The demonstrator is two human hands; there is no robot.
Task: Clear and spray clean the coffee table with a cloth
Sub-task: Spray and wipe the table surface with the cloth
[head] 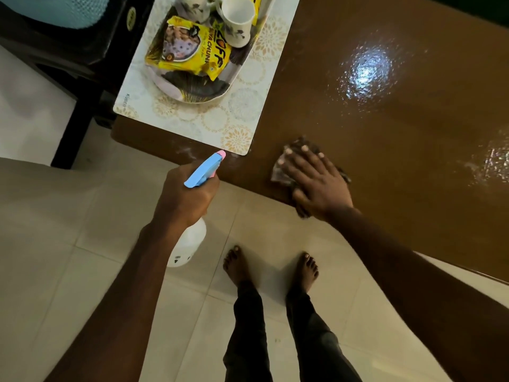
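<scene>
Wet coffee table (385, 133): soft, limp cloth (278, 173) under flat right hand (316, 183); left hand (184, 199) grips seemingly light spray bottle (190, 244) by neck.

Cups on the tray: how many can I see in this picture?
2. The left cup stands on the tray, cut by the top edge; the right cup stands beside it, behind the yellow packet. Others may lie beyond the frame.
</scene>
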